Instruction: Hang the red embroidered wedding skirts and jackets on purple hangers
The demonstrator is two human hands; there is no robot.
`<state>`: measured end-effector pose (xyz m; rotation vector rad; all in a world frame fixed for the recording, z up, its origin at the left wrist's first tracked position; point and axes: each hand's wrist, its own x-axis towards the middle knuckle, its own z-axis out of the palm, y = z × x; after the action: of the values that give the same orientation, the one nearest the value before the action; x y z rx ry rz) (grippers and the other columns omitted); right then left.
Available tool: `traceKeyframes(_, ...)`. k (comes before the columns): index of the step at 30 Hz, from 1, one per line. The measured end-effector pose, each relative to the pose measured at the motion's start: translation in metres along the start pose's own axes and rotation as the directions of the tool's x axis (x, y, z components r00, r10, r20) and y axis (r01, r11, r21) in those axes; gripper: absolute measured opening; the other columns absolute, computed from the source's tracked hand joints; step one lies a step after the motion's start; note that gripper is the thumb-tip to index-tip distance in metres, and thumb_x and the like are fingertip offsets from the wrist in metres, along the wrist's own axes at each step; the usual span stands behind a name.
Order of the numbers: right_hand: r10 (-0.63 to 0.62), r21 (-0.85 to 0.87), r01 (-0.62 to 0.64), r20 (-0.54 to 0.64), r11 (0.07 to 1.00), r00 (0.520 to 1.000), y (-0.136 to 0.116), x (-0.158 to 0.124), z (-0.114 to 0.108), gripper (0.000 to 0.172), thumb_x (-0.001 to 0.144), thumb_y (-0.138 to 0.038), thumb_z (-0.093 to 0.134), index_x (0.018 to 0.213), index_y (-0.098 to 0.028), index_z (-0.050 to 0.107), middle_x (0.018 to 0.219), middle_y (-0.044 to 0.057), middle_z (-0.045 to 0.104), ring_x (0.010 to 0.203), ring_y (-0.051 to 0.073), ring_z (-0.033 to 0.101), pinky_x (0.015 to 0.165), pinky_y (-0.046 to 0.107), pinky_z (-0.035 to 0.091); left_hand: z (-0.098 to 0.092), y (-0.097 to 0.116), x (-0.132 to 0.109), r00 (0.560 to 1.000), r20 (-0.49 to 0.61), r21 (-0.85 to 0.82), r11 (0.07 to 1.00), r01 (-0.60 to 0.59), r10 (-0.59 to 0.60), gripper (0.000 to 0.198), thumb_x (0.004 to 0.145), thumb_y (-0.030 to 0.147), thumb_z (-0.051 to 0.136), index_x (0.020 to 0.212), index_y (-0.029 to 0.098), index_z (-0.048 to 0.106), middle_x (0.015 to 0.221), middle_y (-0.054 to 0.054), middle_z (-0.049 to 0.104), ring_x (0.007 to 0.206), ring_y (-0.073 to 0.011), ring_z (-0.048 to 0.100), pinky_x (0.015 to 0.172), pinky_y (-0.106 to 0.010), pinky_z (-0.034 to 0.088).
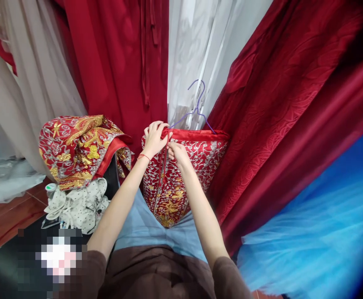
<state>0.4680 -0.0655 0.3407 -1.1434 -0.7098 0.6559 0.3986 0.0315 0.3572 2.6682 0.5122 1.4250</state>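
The left hand [154, 139] and right hand [176, 153] are pinching the red cloth of an embroidered garment [181, 174], its surface rough with raised gold and silver thread and its plain red band at the top looking smooth and slightly glossy, hanging on a thin purple hanger [196, 109] of coated wire. A second embroidered garment [75, 149] of the same metallic-threaded cloth is lying beside it over matt dotted fabric [78, 203]. Around them, red dresses [281, 124] are showing a satiny sheen with a woven pattern, blue tulle [318, 224] is looking gauzy and matt, and the wooden floor [9, 216] is gleaming reddish-brown.

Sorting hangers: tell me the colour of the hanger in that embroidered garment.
Purple hanger, clearest in the head view.
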Motion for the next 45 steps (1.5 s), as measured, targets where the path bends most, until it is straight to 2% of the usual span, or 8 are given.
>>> traceKeyframes(6, 0.065, 0.418, -0.064, 0.013, 0.906, 0.998, 0.011, -0.012, 0.02, 0.042, 0.096, -0.016, 0.039, 0.058, -0.021, 0.021, 0.038, -0.012, 0.015, 0.033, 0.004, 0.011, 0.038, 0.016, 0.02, -0.009, -0.002, 0.004, 0.98, 0.122, 0.115, 0.979, -0.171, 0.157, 0.034, 0.096, 0.047, 0.048, 0.095, 0.02, 0.069, 0.113, -0.013, 0.063, 0.11, -0.0295, 0.051, 0.101, -0.046, 0.03)
traceKeyframes(12, 0.191, 0.49, -0.142, -0.051, 0.86, 0.98, 0.0, -0.015, 0.037, 0.039, 0.098, -0.013, 0.031, 0.06, -0.02, 0.029, 0.038, -0.011, 0.019, 0.034, 0.004, 0.013, 0.037, 0.016, 0.017, -0.004, -0.015, 0.023, 0.929, 0.253, 0.049, 0.955, -0.293, 0.272, 0.046, 0.098, 0.047, 0.043, 0.069, 0.021, 0.068, 0.088, -0.009, 0.063, 0.096, -0.0247, 0.051, 0.087, -0.041, 0.037)
traceKeyframes(20, 0.19, 0.398, -0.176, 0.004, 0.9, 0.982, 0.006, -0.011, 0.03, 0.039, 0.094, -0.014, 0.039, 0.058, -0.021, 0.026, 0.038, -0.012, 0.016, 0.034, 0.004, 0.012, 0.038, 0.018, 0.017, 0.002, -0.019, 0.025, 0.919, 0.295, 0.06, 0.955, -0.29, 0.26, 0.044, 0.098, 0.044, 0.046, 0.068, 0.02, 0.068, 0.087, -0.007, 0.066, 0.092, -0.0228, 0.052, 0.084, -0.037, 0.036)
traceKeyframes(26, -0.006, 0.215, 0.077, -0.311, 0.974, 0.95, 0.04, -0.016, 0.029, 0.032, 0.086, -0.019, 0.054, 0.059, -0.021, 0.037, 0.04, -0.011, 0.032, 0.038, 0.004, 0.021, 0.039, 0.019, 0.017, 0.016, -0.013, 0.012, 0.943, 0.232, 0.108, 0.958, -0.267, 0.237, 0.037, 0.093, 0.022, 0.05, 0.063, 0.02, 0.07, 0.087, -0.009, 0.067, 0.097, -0.0263, 0.051, 0.087, -0.043, 0.035)
traceKeyframes(34, 0.038, 0.301, -0.011, -0.084, 0.954, 0.996, 0.02, -0.017, 0.016, 0.032, 0.091, -0.025, 0.047, 0.06, -0.021, 0.041, 0.036, -0.012, 0.024, 0.033, 0.004, 0.016, 0.038, 0.019, 0.017, 0.01, -0.013, 0.015, 0.923, 0.262, 0.052, 0.951, -0.306, 0.282, 0.043, 0.098, 0.039, 0.047, 0.069, 0.02, 0.071, 0.083, -0.008, 0.069, 0.091, -0.0242, 0.052, 0.086, -0.042, 0.035)
traceKeyframes(39, -0.052, 0.204, 0.067, -0.079, 0.977, 0.996, 0.032, -0.021, 0.013, 0.028, 0.089, -0.03, 0.052, 0.064, -0.02, 0.046, 0.036, -0.012, 0.029, 0.033, 0.004, 0.019, 0.038, 0.018, 0.017, -0.004, -0.006, 0.01, 0.913, 0.185, 0.017, 0.928, -0.372, 0.363, 0.034, 0.094, 0.038, 0.057, 0.068, 0.022, 0.072, 0.115, -0.007, 0.069, 0.123, -0.0289, 0.047, 0.102, -0.049, 0.028)
traceKeyframes(42, -0.151, 0.094, 0.157, -0.066, 0.983, 0.986, 0.035, -0.018, 0.006, 0.029, 0.087, -0.032, 0.057, 0.063, -0.021, 0.045, 0.037, -0.011, 0.034, 0.034, 0.003, 0.021, 0.039, 0.018, 0.017, -0.008, 0.0, 0.009, 0.853, 0.231, 0.087, 0.864, -0.496, 0.467, 0.028, 0.095, 0.03, 0.054, 0.077, 0.022, 0.074, 0.121, -0.009, 0.067, 0.13, -0.0301, 0.044, 0.106, -0.051, 0.025)
traceKeyframes(45, -0.164, -0.011, 0.164, 0.0, 0.986, 0.986, 0.031, -0.014, -0.005, 0.036, 0.085, -0.036, 0.062, 0.059, -0.021, 0.043, 0.036, -0.01, 0.036, 0.034, 0.003, 0.023, 0.039, 0.018, 0.017, -0.004, -0.001, 0.011, 0.779, 0.357, 0.117, 0.803, -0.584, 0.515, 0.032, 0.098, 0.025, 0.043, 0.089, 0.019, 0.074, 0.1, -0.012, 0.071, 0.106, -0.0253, 0.059, 0.096, -0.044, 0.035)
